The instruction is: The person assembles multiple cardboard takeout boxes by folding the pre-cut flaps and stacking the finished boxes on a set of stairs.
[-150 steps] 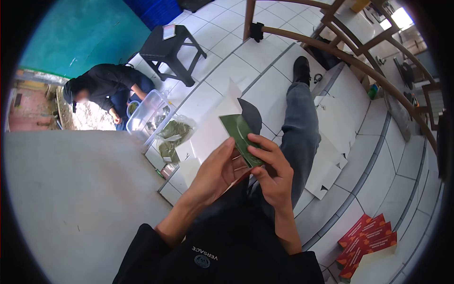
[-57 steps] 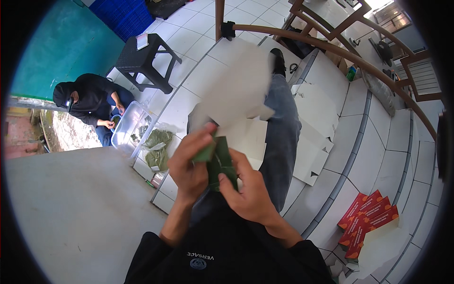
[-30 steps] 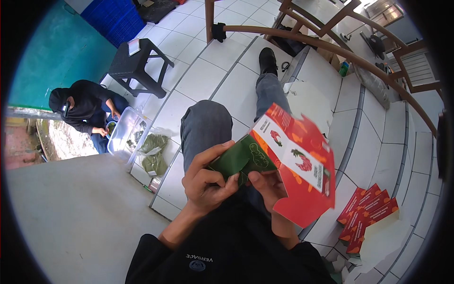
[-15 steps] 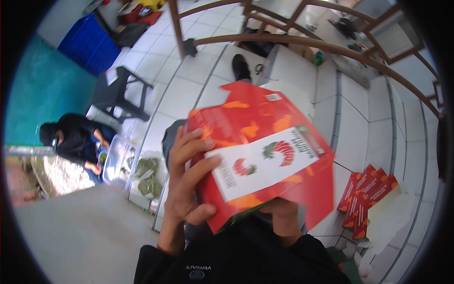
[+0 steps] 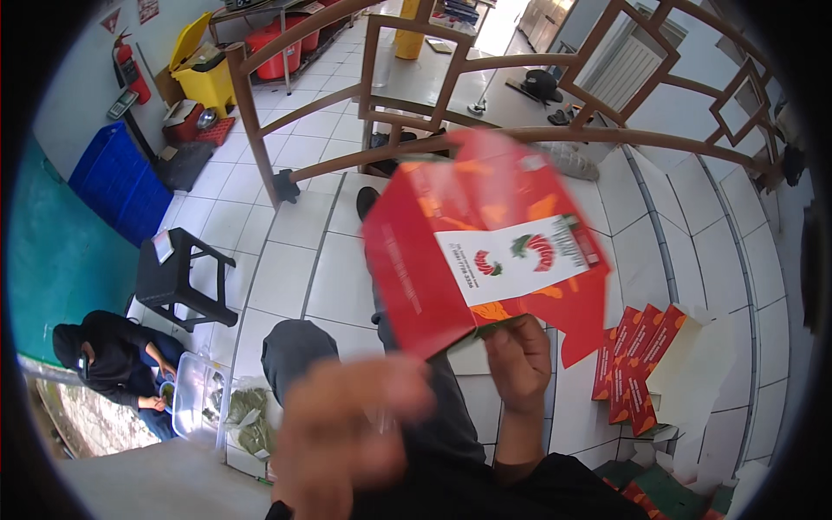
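A red cardboard box (image 5: 520, 299) with orange patches and a white label panel is up in front of me, partly unfolded, its flaps standing out. My right hand (image 5: 517, 362) grips its lower edge, thumb and fingers closed on the cardboard. Apart from the box, low in the middle over my lap, is my left hand (image 5: 351, 433); motion smears its fingers, and I see nothing clear in it. Down to the right lie several red box pieces (image 5: 640, 360) in an overlapping stack, beside a pale cardboard sheet (image 5: 693, 364).
At the left a person (image 5: 117, 364) in dark clothes sits by a clear plastic tub (image 5: 201, 394) and a bag of green stuff (image 5: 250, 420). A black stool (image 5: 184, 277) and blue crate (image 5: 121, 182) stand beyond. A brown metal railing (image 5: 485, 139) curves ahead; tiled steps (image 5: 685, 217) lie right.
My left hand has let go of the box's left side and dropped toward my lap. The box has tipped, and a plain red side now shows. My view has swung upward.
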A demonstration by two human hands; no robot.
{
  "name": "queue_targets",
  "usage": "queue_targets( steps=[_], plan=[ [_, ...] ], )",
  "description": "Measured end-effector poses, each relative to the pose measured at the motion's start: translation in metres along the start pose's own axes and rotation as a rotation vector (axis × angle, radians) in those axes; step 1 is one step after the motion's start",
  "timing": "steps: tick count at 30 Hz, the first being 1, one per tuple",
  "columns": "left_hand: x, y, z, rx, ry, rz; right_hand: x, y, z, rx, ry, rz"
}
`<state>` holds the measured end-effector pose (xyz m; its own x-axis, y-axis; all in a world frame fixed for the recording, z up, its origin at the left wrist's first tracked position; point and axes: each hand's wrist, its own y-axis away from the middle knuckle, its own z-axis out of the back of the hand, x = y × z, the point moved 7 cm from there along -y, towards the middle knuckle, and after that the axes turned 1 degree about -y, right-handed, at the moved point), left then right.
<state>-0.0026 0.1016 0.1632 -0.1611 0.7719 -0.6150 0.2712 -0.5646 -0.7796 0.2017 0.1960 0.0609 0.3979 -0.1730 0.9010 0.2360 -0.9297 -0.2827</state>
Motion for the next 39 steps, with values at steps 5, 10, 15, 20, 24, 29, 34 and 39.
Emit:
queue_targets(
  steps=[5, 10, 15, 20, 24, 29, 34, 39],
  plan=[
    [-0.038, -0.024, -0.062, 0.294, 0.624, -0.001, -0.011, 0.011, 0.02, -0.063, 0.781, 0.0],
    [-0.037, -0.025, -0.079, 0.36, 0.77, 0.06, -0.037, 0.017, -0.001, 0.29, 0.844, -0.201],
    [-0.038, -0.031, -0.081, 0.366, 0.862, 0.101, -0.043, 0.025, -0.004, 0.331, 0.762, -0.237],
    [-0.053, -0.028, -0.098, 0.355, 0.965, 0.109, -0.051, 0.023, -0.005, 0.332, 0.766, -0.266],
    [-0.052, -0.027, -0.093, 0.325, 0.99, 0.113, -0.054, 0.026, -0.006, 0.352, 0.794, -0.312],
    [-0.048, -0.033, -0.093, 0.323, 1.034, 0.116, -0.049, 0.027, -0.001, 0.331, 0.797, -0.282],
    [-0.044, -0.031, -0.087, 0.313, 0.984, 0.114, -0.062, 0.026, -0.005, 0.369, 0.777, -0.228],
    [-0.044, -0.033, -0.087, 0.314, 1.003, 0.112, -0.066, 0.029, 0.004, 0.368, 0.813, -0.413]
  ],
)
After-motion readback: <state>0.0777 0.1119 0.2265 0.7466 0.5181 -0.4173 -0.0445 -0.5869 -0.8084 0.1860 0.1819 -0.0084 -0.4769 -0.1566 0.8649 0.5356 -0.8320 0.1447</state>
